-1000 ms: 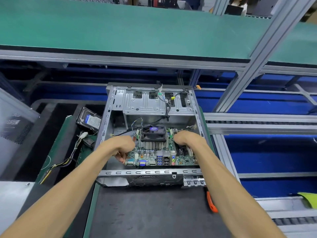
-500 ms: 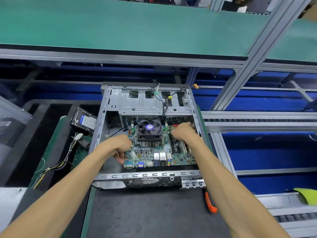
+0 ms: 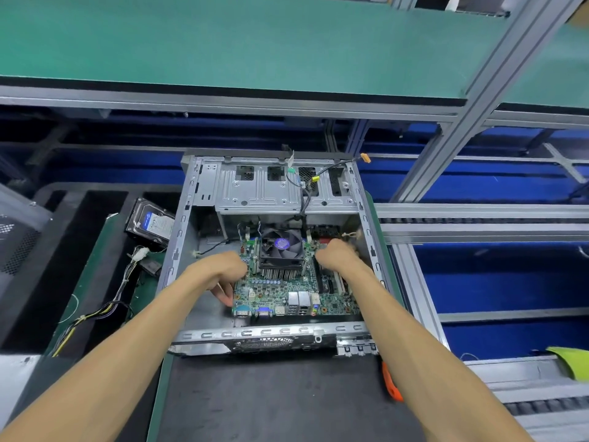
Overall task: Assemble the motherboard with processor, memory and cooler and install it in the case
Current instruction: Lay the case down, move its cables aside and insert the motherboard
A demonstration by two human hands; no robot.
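Case (image 3: pixel 366 218) open on top, so access is from above only. Motherboard (image 3: pixel 287 291) fills most of the floor, with the cooler (image 3: pixel 282 250) standing tall in the middle. Left hand (image 3: pixel 220 272) and right hand (image 3: pixel 334 255) sit in the gaps either side of it. Drive cage (image 3: pixel 271 189) roofs the far end and cables (image 3: pixel 302 199) hang off it. Bare floor strip along the left wall.

No text legible anywhere. Hard drive (image 3: pixel 152 222), left of the case (image 3: pixel 188 218): blue-and-white label with rows of print, too small and blurred to read. Cooler (image 3: pixel 281 247) fan hub: round purple sticker (image 3: pixel 281 243), markings not resolvable. Motherboard (image 3: pixel 280 291): white silkscreen specks only, unreadable. No brand, number or sign made out on the case metal.
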